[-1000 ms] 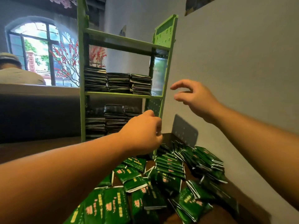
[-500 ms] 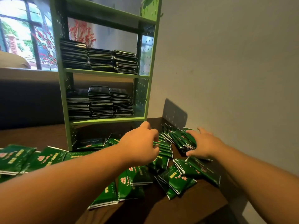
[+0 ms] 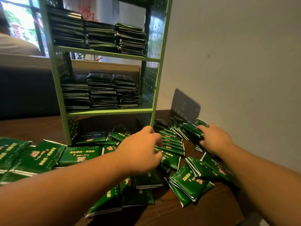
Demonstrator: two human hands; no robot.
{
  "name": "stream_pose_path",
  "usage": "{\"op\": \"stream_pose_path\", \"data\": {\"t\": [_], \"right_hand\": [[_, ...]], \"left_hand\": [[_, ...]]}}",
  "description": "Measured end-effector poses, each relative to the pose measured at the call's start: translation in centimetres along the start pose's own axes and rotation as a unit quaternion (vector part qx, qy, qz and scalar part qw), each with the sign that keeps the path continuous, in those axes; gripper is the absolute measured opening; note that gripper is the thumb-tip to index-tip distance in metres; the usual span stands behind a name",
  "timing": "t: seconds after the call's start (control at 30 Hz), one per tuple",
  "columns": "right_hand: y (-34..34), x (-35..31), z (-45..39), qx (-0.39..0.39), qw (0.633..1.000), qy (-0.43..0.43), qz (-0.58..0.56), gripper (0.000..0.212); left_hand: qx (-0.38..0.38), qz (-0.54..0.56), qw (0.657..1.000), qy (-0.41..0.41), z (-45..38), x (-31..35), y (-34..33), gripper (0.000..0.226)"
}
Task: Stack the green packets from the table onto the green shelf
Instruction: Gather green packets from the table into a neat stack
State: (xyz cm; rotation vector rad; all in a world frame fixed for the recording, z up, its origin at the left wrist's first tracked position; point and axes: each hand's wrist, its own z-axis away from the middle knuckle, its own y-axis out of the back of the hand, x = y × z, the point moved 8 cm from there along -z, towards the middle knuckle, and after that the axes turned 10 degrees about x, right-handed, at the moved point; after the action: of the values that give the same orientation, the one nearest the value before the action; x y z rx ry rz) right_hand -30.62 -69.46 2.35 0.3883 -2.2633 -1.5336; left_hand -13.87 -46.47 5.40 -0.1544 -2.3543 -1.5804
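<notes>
Loose green packets lie scattered over the dark wooden counter across the lower half of the frame, some flat with their printed faces up, others leaning on one another. The green shelf stands at the centre and upper left, its two visible tiers each holding three stacks of packets, and more packets lie under its lowest board. Right of the shelf's front post, against the grey wall, a bundle of packets stands on edge in a tight row, long edges running away toward the wall. The right hand is on this bundle: its fingers curl over the far top edges and the thumb side comes in at the near lower end, so it appears to be gripping the bundle rather than only resting on it. The left hand hovers at centre frame, just left of a fanned row of packets, fingers loosely curled and apparently holding nothing, though its underside is hidden. The coming move turns on this: the bundle lies directly under the right hand and to the right of the left hand, so the left would need to close in from the left to square the bundle before it is lifted up and leftward to a tier.
</notes>
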Motion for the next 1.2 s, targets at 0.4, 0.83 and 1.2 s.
{"op": "stream_pose_path", "data": {"t": [0.4, 0.83, 1.2], "right_hand": [[11.0, -6.7, 3.9, 0.141, 0.987, 0.054, -0.053, 0.078], [18.6, -25.6, 16.2, 0.102, 0.74, 0.039, -0.663, 0.051], [11.3, -37.3, 17.0, -0.016, 0.617, -0.113, -0.779, 0.012]], "left_hand": [[0.044, 0.256, 0.954, 0.15, 2.2, -2.4, 1.9, 0.009], [0.169, 0.589, 0.689, 0.386, 14.9, -14.2, 5.8, 0.016], [0.257, 0.616, 0.628, 0.4, 22.0, -23.6, 9.1, 0.036]]}}
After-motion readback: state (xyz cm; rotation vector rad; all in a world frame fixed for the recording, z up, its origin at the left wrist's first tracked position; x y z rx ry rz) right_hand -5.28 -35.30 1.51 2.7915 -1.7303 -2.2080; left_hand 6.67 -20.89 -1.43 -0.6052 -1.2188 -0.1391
